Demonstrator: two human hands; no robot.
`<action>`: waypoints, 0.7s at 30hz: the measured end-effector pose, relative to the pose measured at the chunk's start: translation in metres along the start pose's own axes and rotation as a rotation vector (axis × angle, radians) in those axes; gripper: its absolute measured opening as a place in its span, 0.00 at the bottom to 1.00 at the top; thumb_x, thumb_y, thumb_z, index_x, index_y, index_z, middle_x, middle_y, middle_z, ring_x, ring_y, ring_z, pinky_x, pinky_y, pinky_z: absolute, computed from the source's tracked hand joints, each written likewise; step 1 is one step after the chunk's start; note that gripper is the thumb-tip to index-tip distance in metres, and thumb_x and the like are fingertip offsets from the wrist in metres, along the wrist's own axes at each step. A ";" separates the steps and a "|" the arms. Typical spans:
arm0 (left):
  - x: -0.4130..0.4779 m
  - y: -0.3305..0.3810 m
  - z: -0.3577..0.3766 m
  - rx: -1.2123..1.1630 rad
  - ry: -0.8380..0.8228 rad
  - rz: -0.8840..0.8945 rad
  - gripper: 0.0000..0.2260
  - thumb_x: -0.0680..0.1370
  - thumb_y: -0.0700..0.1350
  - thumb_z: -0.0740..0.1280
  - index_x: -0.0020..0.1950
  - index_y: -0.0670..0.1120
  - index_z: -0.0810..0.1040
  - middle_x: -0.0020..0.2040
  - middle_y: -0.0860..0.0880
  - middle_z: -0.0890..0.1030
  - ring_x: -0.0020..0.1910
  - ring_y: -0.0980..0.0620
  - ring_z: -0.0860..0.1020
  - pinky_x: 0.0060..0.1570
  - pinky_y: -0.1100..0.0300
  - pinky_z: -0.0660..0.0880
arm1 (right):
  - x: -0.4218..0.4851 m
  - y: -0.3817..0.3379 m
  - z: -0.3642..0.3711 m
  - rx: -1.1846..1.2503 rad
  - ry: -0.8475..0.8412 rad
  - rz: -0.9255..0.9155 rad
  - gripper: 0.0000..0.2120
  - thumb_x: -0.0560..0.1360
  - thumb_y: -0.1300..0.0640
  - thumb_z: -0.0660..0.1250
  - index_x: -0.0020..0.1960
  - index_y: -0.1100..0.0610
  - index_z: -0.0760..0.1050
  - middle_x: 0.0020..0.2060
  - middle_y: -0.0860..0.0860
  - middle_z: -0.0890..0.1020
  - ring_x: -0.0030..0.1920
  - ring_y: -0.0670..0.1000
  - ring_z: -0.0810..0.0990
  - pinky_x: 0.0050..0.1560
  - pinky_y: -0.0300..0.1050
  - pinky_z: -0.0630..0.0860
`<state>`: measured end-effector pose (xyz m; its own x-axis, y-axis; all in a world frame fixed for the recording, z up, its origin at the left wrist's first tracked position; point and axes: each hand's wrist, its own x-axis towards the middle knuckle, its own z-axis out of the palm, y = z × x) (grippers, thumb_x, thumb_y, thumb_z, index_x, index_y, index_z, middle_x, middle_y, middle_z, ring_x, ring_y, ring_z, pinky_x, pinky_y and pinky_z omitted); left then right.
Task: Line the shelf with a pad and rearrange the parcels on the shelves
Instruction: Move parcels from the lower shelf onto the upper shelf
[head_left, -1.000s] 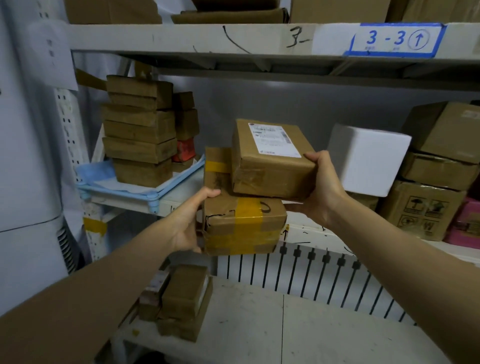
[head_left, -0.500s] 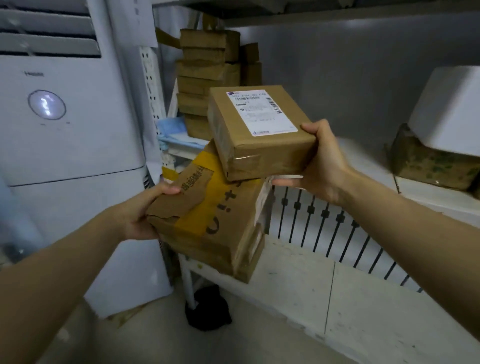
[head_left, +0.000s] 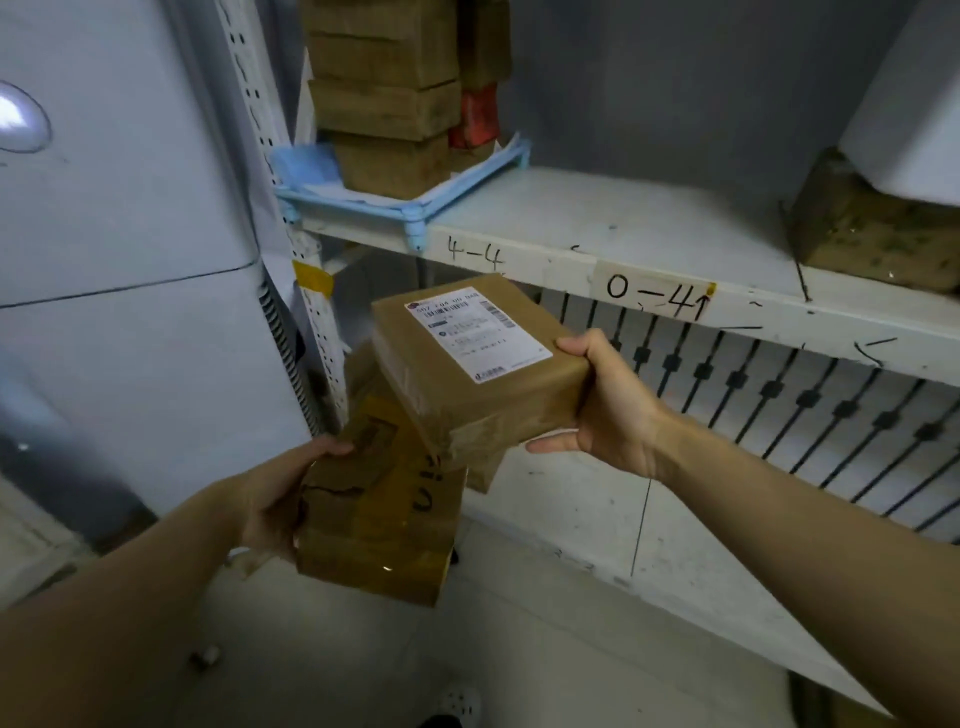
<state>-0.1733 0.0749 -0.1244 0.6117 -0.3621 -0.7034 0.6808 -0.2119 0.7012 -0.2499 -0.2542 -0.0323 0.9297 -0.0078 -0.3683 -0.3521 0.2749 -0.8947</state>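
Note:
My right hand (head_left: 608, 410) grips the right end of a brown parcel with a white shipping label (head_left: 467, 364), held tilted in front of the lower shelf (head_left: 649, 525). My left hand (head_left: 280, 499) holds the left side of a larger taped brown parcel (head_left: 379, 514) with black marker writing, lower and to the left; the labelled parcel overlaps its top. Another brown parcel shows partly behind them. The middle shelf (head_left: 623, 244) above, marked "4-4" and "0-4", bears a blue pad tray (head_left: 410, 205) with a stack of brown parcels (head_left: 384, 98).
A white standing appliance (head_left: 130, 234) fills the left side, close to the perforated shelf upright (head_left: 317, 332). On the middle shelf's right stand a worn brown box (head_left: 867, 234) and a white box (head_left: 914, 104) on it. A black-barred panel (head_left: 779, 410) backs the lower shelf. Tiled floor lies below.
Both hands have carried the parcels off the middle shelf and downward, now level with the lower shelf. The view has dropped and swung left, bringing the shelf edge labels into sight.

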 end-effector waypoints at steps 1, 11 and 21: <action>0.006 0.001 0.011 0.003 0.005 -0.038 0.40 0.52 0.58 0.84 0.62 0.46 0.82 0.61 0.37 0.82 0.59 0.31 0.80 0.61 0.34 0.73 | 0.001 0.010 -0.008 0.011 0.034 0.022 0.19 0.78 0.42 0.61 0.64 0.49 0.75 0.61 0.59 0.80 0.58 0.62 0.82 0.48 0.60 0.83; 0.107 0.002 0.116 0.053 -0.098 -0.195 0.18 0.77 0.58 0.67 0.58 0.47 0.81 0.46 0.39 0.87 0.39 0.38 0.86 0.34 0.47 0.82 | 0.014 0.074 -0.096 0.264 0.451 0.113 0.13 0.77 0.46 0.66 0.59 0.48 0.74 0.60 0.58 0.78 0.62 0.59 0.78 0.64 0.60 0.77; 0.270 -0.017 0.142 0.171 -0.112 -0.320 0.44 0.52 0.67 0.82 0.66 0.53 0.80 0.65 0.42 0.80 0.63 0.37 0.78 0.61 0.39 0.75 | 0.086 0.132 -0.146 0.350 0.777 0.284 0.23 0.77 0.37 0.61 0.66 0.48 0.67 0.58 0.57 0.77 0.62 0.63 0.77 0.68 0.69 0.68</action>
<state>-0.0773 -0.1485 -0.3093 0.3246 -0.3485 -0.8793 0.7472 -0.4756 0.4643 -0.2323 -0.3589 -0.2186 0.4321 -0.5084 -0.7448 -0.3865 0.6419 -0.6623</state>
